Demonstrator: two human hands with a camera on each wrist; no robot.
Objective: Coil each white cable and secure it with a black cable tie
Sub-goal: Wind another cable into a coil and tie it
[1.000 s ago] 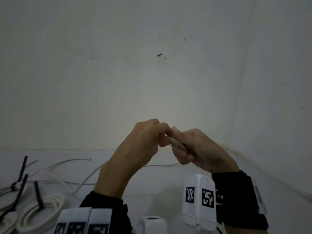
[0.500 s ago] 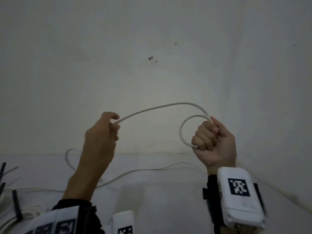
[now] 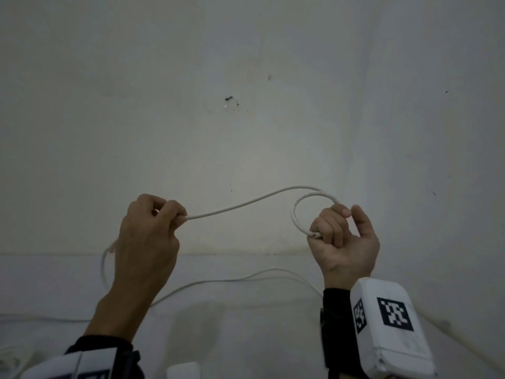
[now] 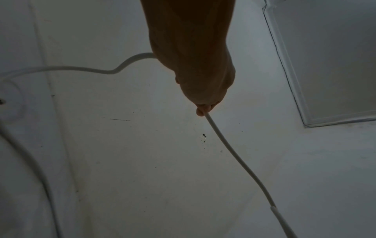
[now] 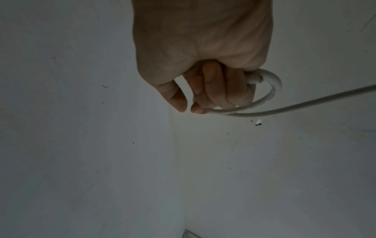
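I hold a white cable [image 3: 246, 204] up in front of the wall with both hands. My right hand [image 3: 340, 231] grips the cable's end in a fist, with one small loop [image 3: 296, 214] standing out to its left. In the right wrist view the right hand [image 5: 205, 90] is curled round that loop [image 5: 272, 91]. My left hand [image 3: 161, 214] pinches the cable further along. In the left wrist view the cable [image 4: 227, 145] runs on from the fingertips [image 4: 201, 111] of that hand. The rest of the cable [image 3: 218, 281] trails down to the white surface. No black cable tie is in view.
A white wall [image 3: 246, 105] stands close behind my hands, with a corner to the right. A white surface [image 3: 246, 324] lies below. Part of another white cable [image 3: 8, 361] shows at the lower left edge.
My hands were together a second ago and have drawn apart, left hand going left. A small loop has formed at my right fist, and the span between the hands has lengthened.
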